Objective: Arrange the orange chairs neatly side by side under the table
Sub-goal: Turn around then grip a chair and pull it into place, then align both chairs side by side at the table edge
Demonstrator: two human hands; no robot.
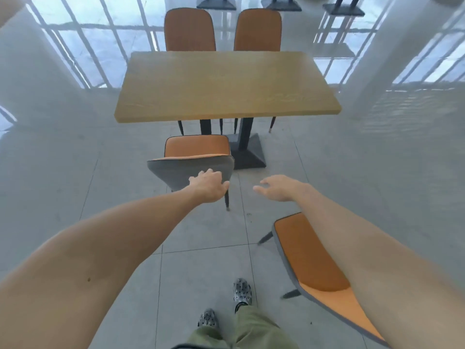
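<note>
Table top (221,84): matt wood grain. Near chair (193,157): smooth orange seat, grey cloth back. Floor tiles (201,230): glossy, reflective.

**No readable text in view**

Nothing legible appears anywhere; the wooden table (221,84) at twelve o'clock carries only grain, with a faint pale marking toward its two o'clock corner that is too blurred to read as letters; the orange chairs (196,149) bear no labels or brands; the patterned shoes (242,290) at six o'clock show spots, not characters; the floor tiles (201,248) are unmarked.
</note>
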